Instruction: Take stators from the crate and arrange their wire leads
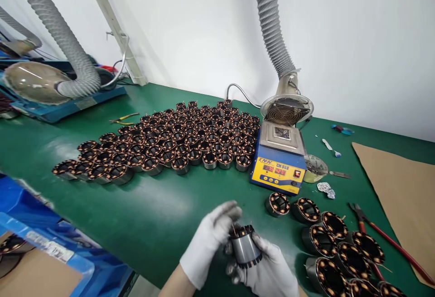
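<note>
A motor stator (245,248), a steel-grey ring with black toothed insulation at both ends, is held tilted above the front of the bench. My right hand (272,265), in a white glove, wraps around it from the right and below. At its upper left rim is my left hand (217,224), gloved too, with fingers bent and slightly blurred. A thin copper wire (234,230) shows by those fingertips; whether they pinch it is hidden. Several similar stators (319,240) with copper windings stand close by on the right.
Many more stators (180,163) crowd the green bench (163,211). Behind my hands sits a blue-and-yellow solder pot (277,172) under an extraction hood (287,107). Red-handled cutters (390,238), a small bowl (316,170) and brown cardboard (401,188) lie right; blue bins (78,265) are lower left.
</note>
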The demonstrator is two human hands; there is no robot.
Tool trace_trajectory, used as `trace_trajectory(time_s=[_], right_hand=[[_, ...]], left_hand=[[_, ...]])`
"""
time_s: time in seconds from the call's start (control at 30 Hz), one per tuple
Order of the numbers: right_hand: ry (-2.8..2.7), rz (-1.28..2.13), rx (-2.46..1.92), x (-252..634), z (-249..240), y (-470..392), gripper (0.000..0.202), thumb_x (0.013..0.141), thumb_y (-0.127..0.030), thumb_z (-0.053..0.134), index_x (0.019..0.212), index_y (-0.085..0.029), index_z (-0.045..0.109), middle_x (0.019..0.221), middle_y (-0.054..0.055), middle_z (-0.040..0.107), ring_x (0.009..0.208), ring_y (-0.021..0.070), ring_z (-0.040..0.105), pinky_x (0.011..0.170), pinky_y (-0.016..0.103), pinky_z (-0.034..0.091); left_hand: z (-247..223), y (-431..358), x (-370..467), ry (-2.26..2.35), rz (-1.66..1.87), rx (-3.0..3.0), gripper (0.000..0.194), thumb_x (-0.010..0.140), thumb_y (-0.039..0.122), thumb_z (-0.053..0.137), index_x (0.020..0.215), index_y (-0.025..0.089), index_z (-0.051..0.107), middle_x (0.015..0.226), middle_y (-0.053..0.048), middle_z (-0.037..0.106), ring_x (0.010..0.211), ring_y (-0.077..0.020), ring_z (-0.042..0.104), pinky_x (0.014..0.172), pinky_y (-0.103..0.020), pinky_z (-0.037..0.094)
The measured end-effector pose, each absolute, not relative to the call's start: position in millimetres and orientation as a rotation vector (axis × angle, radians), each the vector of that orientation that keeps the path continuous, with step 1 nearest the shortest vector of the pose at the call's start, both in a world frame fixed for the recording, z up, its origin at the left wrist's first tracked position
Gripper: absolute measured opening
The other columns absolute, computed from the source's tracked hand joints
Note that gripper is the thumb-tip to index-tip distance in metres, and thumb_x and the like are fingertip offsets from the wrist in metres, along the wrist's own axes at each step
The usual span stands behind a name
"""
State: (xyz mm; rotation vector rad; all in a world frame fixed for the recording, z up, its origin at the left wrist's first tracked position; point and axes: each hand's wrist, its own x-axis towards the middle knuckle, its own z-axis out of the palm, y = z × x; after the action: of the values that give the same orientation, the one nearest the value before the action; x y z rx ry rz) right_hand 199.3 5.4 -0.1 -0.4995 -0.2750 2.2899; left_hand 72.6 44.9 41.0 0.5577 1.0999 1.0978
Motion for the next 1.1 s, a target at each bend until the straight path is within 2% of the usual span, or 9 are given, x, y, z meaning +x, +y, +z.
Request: trace_trajectory(time_s=[0.13, 0.23, 0.33, 0.4, 0.53, 0.6, 0.7, 0.87, 1.1], right_hand=[[-0.570, 2.020, -0.727, 194.1, -4.8, 6.2, 0.045, 0.068, -0.041, 0.070, 0.104, -0.019, 0.055, 0.084, 0.006, 0.067, 0.065, 0.0189, 0.062, 0.054, 0.029, 0.045], [-0.910, 1.608, -1.110, 194.1, -16.8, 0.9, 0.059, 0.059, -0.034, 0.077, 0.111, -0.024, 0.053, 0.101, 0.006, 0.064, 0.081, 0.0223, 0.061, 0.067, 0.034, 0.048], [-1.181, 1.123, -1.368, 192.5, -27.4, -3.0, 0.053, 0.056, -0.021, 0.079, 0.104, -0.027, 0.057, 0.110, 0.005, 0.061, 0.101, 0.0254, 0.055, 0.090, 0.037, 0.039], [-1.318, 0.954, -1.348, 188.9, -30.5, -2.3, 0.044, 0.057, -0.020, 0.079, 0.095, -0.028, 0.058, 0.106, 0.005, 0.062, 0.098, 0.0263, 0.056, 0.088, 0.038, 0.040], [-1.481, 0.701, -1.355, 181.6, -30.4, 1.3, 0.031, 0.063, -0.021, 0.074, 0.085, -0.026, 0.054, 0.091, 0.005, 0.062, 0.082, 0.0238, 0.059, 0.072, 0.036, 0.045], [-1.555, 0.594, -1.391, 180.4, -30.3, 1.1, 0.027, 0.066, -0.024, 0.070, 0.085, -0.025, 0.051, 0.090, 0.005, 0.059, 0.079, 0.0225, 0.058, 0.068, 0.035, 0.046], [-1.606, 0.454, -1.448, 181.0, -31.1, -1.2, 0.030, 0.066, -0.028, 0.069, 0.087, -0.024, 0.048, 0.091, 0.006, 0.057, 0.078, 0.0228, 0.058, 0.064, 0.035, 0.048], [-1.649, 0.448, -1.412, 185.1, -32.3, -3.3, 0.032, 0.065, -0.025, 0.067, 0.089, -0.024, 0.046, 0.100, 0.008, 0.058, 0.088, 0.0241, 0.060, 0.072, 0.036, 0.051], [-1.677, 0.444, -1.383, 190.7, -24.4, -2.0, 0.026, 0.069, -0.027, 0.065, 0.087, -0.025, 0.047, 0.096, 0.006, 0.063, 0.082, 0.0232, 0.063, 0.070, 0.034, 0.052]], left_hand=[[38.2, 38.6, 71.8, 1.275, 1.078, 0.607, 0.023, 0.048, 0.025, 0.079, 0.066, 0.014, 0.070, 0.063, -0.006, 0.070, 0.060, -0.0182, 0.063, 0.057, -0.026, 0.049], [28.4, 46.3, 59.1, 1.240, 1.275, 0.525, 0.028, 0.052, 0.035, 0.078, 0.071, 0.016, 0.068, 0.060, -0.001, 0.068, 0.063, -0.0155, 0.063, 0.066, -0.024, 0.050], [22.9, 49.0, 49.2, 1.165, 1.324, 0.557, 0.044, 0.061, 0.047, 0.072, 0.096, 0.022, 0.064, 0.089, -0.002, 0.072, 0.093, -0.0174, 0.063, 0.089, -0.027, 0.046], [22.2, 45.3, 53.9, 1.113, 1.151, 0.661, 0.054, 0.060, 0.041, 0.075, 0.109, 0.024, 0.059, 0.108, -0.005, 0.068, 0.106, -0.0206, 0.058, 0.094, -0.031, 0.043], [23.4, 41.0, 77.2, 1.126, 1.017, 0.606, 0.033, 0.056, 0.035, 0.077, 0.082, 0.016, 0.069, 0.081, -0.008, 0.073, 0.078, -0.0222, 0.066, 0.075, -0.031, 0.050], [26.0, 45.4, 79.6, 1.094, 1.159, 0.478, 0.030, 0.059, 0.039, 0.074, 0.075, 0.016, 0.067, 0.067, -0.004, 0.070, 0.065, -0.0180, 0.065, 0.068, -0.029, 0.051], [33.5, 54.7, 66.5, 1.064, 1.378, 0.368, 0.029, 0.064, 0.042, 0.072, 0.081, 0.020, 0.065, 0.068, 0.000, 0.071, 0.075, -0.0155, 0.066, 0.080, -0.027, 0.049], [43.9, 56.8, 54.5, 1.310, 0.938, 0.741, 0.040, 0.057, 0.028, 0.076, 0.093, 0.015, 0.068, 0.091, -0.008, 0.073, 0.088, -0.0198, 0.063, 0.078, -0.026, 0.048], [44.4, 52.7, 70.6, 1.338, 0.877, 0.692, 0.018, 0.047, 0.023, 0.074, 0.061, 0.013, 0.067, 0.059, -0.002, 0.067, 0.060, -0.0145, 0.059, 0.060, -0.025, 0.046]])
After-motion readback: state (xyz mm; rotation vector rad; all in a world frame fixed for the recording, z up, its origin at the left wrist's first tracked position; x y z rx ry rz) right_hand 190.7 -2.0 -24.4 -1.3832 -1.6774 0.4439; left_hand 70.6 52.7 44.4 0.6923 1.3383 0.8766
